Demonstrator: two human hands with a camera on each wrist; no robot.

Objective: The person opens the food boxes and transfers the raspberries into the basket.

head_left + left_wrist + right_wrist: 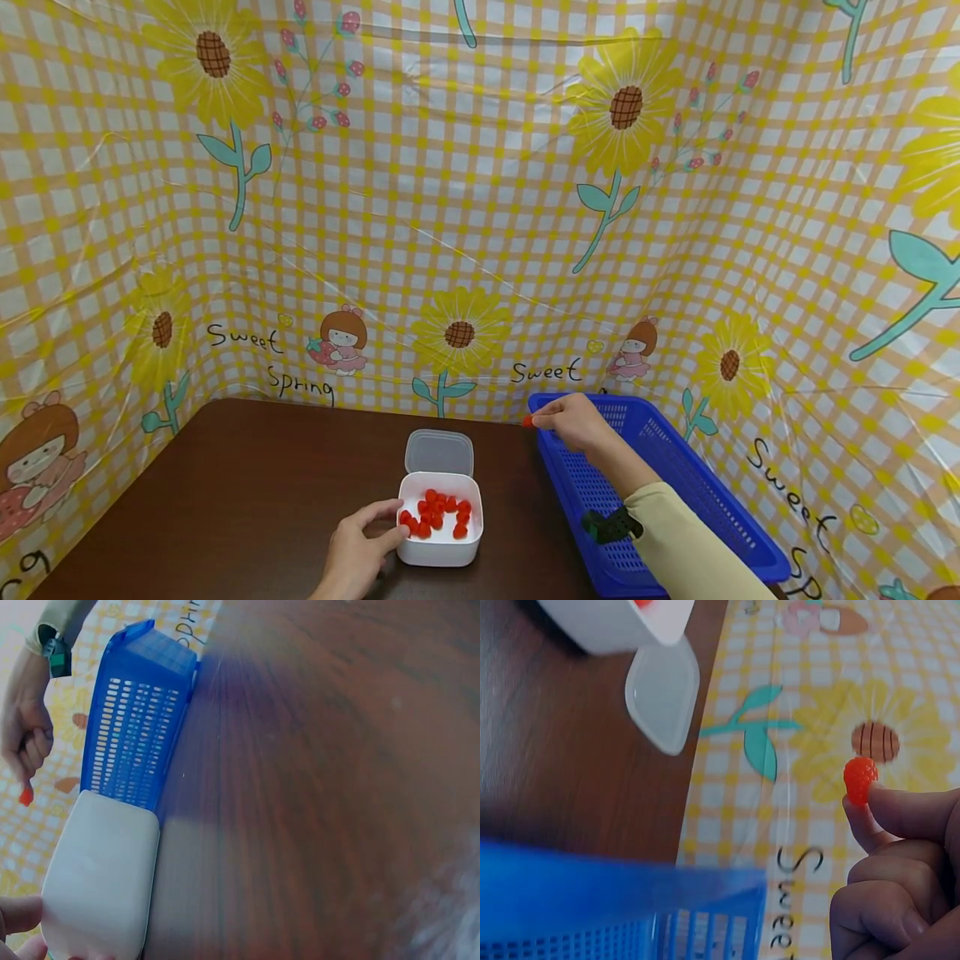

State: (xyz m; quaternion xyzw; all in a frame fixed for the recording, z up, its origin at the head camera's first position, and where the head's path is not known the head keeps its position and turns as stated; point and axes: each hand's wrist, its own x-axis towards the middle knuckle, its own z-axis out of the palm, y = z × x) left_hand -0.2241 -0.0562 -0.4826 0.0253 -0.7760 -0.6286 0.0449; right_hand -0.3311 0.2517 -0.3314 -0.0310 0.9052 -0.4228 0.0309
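Observation:
My right hand [576, 423] pinches a small red raspberry [860, 780] between thumb and forefinger, its other fingers curled in. It is raised by the left rim of the blue basket [558, 479], near the far end. A white plastic box [441, 552] stands on the table with several red raspberries [437, 507] inside. My left hand [360, 542] holds the box at its left side, fingertips at the rim and thumb near the front corner. In the left wrist view, the box's outer wall [101, 874] hides the raspberries.
A translucent lid [439, 452] lies just behind the white box. The long slotted basket takes up the right side of the dark brown table [247, 492]. A checked sunflower cloth [450, 208] hangs around the back and sides.

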